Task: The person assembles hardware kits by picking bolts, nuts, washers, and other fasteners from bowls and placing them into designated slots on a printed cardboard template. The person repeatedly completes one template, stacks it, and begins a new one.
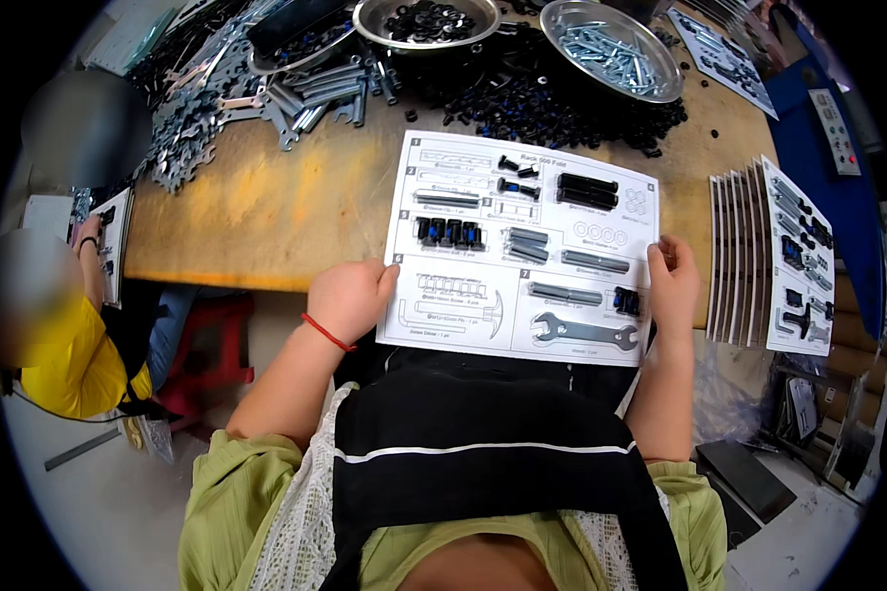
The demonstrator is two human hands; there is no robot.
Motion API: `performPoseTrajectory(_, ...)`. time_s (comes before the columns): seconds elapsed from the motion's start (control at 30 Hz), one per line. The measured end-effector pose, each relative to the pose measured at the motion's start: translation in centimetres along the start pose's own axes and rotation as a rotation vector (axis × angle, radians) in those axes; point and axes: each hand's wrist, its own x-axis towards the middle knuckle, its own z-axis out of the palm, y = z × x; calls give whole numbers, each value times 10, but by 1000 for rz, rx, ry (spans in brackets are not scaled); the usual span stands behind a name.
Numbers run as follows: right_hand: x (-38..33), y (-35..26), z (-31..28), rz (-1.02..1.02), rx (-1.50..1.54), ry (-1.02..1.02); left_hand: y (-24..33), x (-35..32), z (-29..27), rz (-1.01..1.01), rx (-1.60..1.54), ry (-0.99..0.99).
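Observation:
Between my hands is a white printed hardware card [463,340], tilted over the near table edge and my lap. Several black bolts [449,234], silver rods or tubes [593,261], black cylinders [587,191] and a double open-ended wrench [583,333] lie on its printed fields; other fields show only outline drawings. My left hand [350,298] pinches the card's left edge, a red cord on its wrist. Closed on the opposite edge is my right hand [672,281], its fingers partly behind the card.
Loose wrenches [192,123] pile up at the left of the wooden table [256,217]. Behind the card are black nuts or small fasteners [562,108], a bowl of black parts [426,41] and a bowl of silver bolts [666,83]. Filled cards [796,261] stand stacked at right. A person in yellow [79,355] is at left.

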Motion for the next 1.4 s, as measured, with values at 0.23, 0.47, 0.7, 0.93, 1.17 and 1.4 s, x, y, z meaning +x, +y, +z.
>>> performPoseTrajectory(0.23,18,-101,39,-617,-211,-64,32,72,-59,247,-282,168)
performPoseTrajectory(0.47,51,-131,101,-626,-558,-333,109,159,-41,506,-65,123)
performPoseTrajectory(0.7,53,-125,100,-563,-557,-316,122,165,-32,421,-62,72)
performPoseTrajectory(0.93,50,-129,95,-546,-588,-282,123,166,-28,444,-117,110)
performPoseTrajectory(1.17,54,-125,93,-570,-514,-283,126,163,-29,482,-176,153)
performPoseTrajectory(1.4,36,-127,73,-632,-372,-305,109,118,-65,358,-286,133)
